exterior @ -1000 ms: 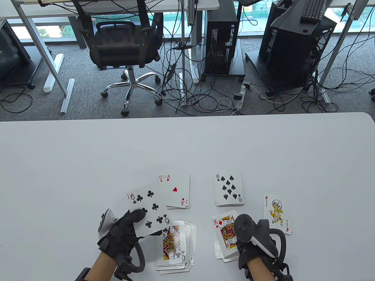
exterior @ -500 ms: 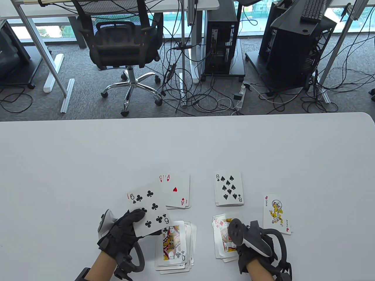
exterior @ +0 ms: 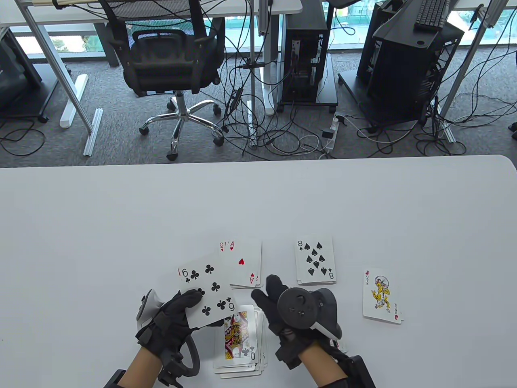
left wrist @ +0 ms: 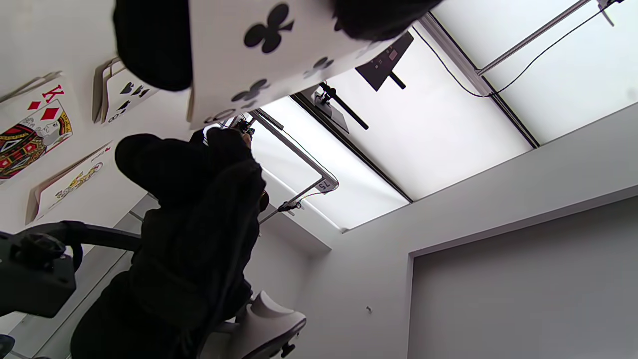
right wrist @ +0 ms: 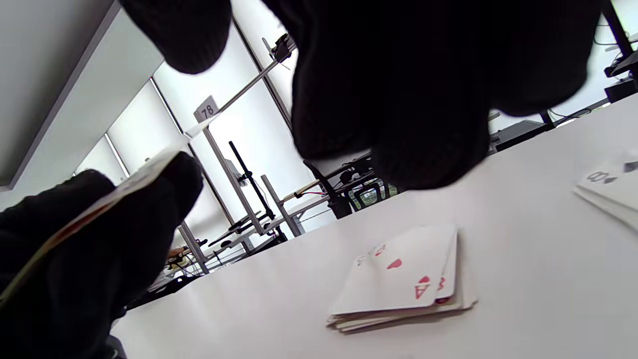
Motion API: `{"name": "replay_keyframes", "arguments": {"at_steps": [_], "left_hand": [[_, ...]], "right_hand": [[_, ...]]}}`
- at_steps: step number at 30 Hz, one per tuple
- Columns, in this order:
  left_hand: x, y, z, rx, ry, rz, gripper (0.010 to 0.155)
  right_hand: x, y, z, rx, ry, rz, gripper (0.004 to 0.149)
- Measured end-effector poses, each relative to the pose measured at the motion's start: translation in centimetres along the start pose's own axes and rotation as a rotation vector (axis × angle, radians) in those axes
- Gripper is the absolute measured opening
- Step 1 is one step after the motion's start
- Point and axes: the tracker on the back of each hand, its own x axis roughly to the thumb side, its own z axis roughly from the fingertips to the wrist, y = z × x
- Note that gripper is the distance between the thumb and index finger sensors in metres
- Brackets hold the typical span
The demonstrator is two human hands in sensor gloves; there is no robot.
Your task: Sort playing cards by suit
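My left hand [exterior: 190,301] holds a small fan of cards above the table; the six of clubs [exterior: 208,289] is on top and a red-marked card edge peeks out at its left. In the left wrist view the six of clubs [left wrist: 269,45] sits pinched between thumb and fingers. My right hand [exterior: 266,289] hovers just right of the held cards with fingers straight and holding nothing. Below lies the clubs pile topped by a queen [exterior: 240,339]. The king of diamonds pile [left wrist: 30,134] shows only in the left wrist view; in the table view my right hand hides it.
On the white table [exterior: 121,222] lie a hearts pile with an ace on top [exterior: 242,264], a spades pile showing the eight [exterior: 315,260] and a single joker [exterior: 381,295] at the right. The hearts pile [right wrist: 408,279] lies ahead of my right fingers.
My right hand left the king of diamonds pile and swung left and up, and its fingers now reach toward the held cards. The left hand shifted only slightly.
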Motion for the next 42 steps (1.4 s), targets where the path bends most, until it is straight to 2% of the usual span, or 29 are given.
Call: {"name": "replay_keyframes", "arguments": {"at_steps": [3,6,8,11,13,17,25,32,34,39,42], "left_hand": [[-0.1,0.0,0.0,-0.001,0.009,-0.002,0.048],[-0.1,-0.1,0.0,-0.006,0.013,0.003,0.048],[-0.2,-0.1,0.0,-0.011,0.014,0.004,0.048],[-0.2,0.0,0.0,-0.003,0.023,-0.023,0.048],[-0.2,0.0,0.0,-0.008,0.027,-0.021,0.049],[-0.2,-0.1,0.0,-0.011,0.031,-0.017,0.049],[0.1,0.0,0.0,-0.004,0.004,-0.010,0.048],[0.5,0.6,0.2,0.026,-0.018,-0.004,0.048],[0.7,0.8,0.3,0.038,-0.027,-0.003,0.048],[0.9,1.0,0.4,0.050,-0.042,-0.006,0.048],[0.8,1.0,0.4,0.048,-0.041,-0.001,0.048]], "right_hand": [[0.9,2.0,-0.8,0.043,-0.013,-0.093,0.077],[1.0,3.2,-1.2,0.041,0.001,-0.146,0.079],[0.8,3.6,-1.3,0.021,0.005,-0.155,0.073],[0.4,3.7,-1.3,-0.014,0.021,-0.208,0.055],[0.1,3.5,-1.2,-0.021,0.037,-0.231,0.047],[-0.5,2.9,-1.0,-0.054,0.041,-0.228,0.041],[-2.6,1.0,-0.1,-0.126,0.084,-0.281,0.040],[-4.8,-0.5,1.9,-0.175,0.156,-0.340,0.040],[-5.1,-0.3,2.2,-0.150,0.163,-0.316,0.040],[-4.5,2.6,3.0,0.078,0.200,-0.227,0.040],[-3.8,4.3,3.1,0.163,0.201,-0.132,0.041]]}}
